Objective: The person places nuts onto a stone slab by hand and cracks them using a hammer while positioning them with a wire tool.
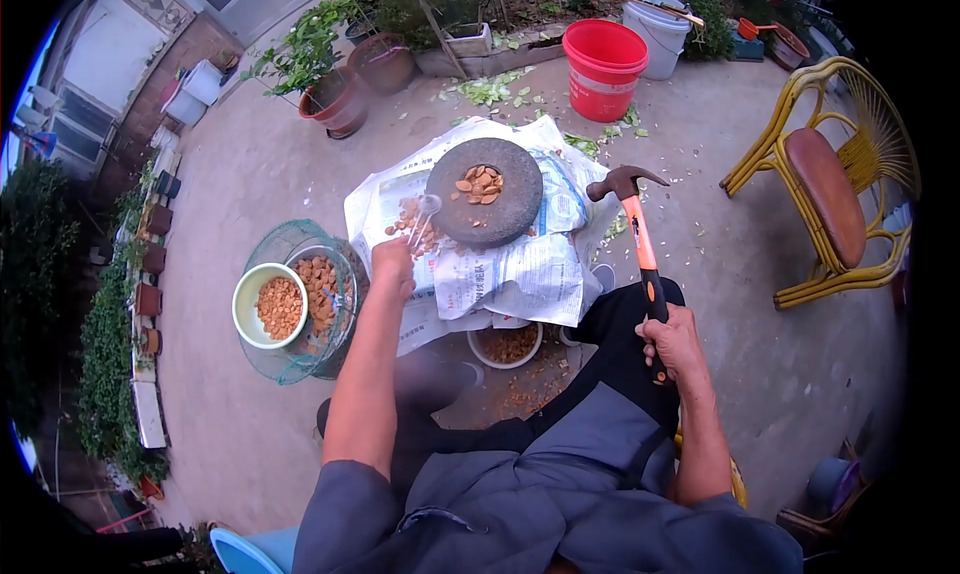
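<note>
My right hand (672, 344) is wrapped round the black lower handle of a claw hammer (641, 236), which points up and away beside the stone. My left hand (392, 261) is closed on the handle of a small clear plastic spoon (427, 207), held over the left side of the newspaper sheets (375, 196). A round grey stone slab (483, 229) rests on the newspaper. Several brown nut-like pits or shells (480, 183) lie on the stone's middle. More brown pieces (412, 224) are scattered on the paper left of it, close to the spoon.
Left stands a green mesh basket (283, 236) with a pale bowl (240, 309) of brown pieces. A white bowl (538, 346) of shells sits below the paper. Beyond are a red bucket (605, 59), a white bucket (660, 34) and potted plants (335, 109). A rattan chair (825, 189) stands right.
</note>
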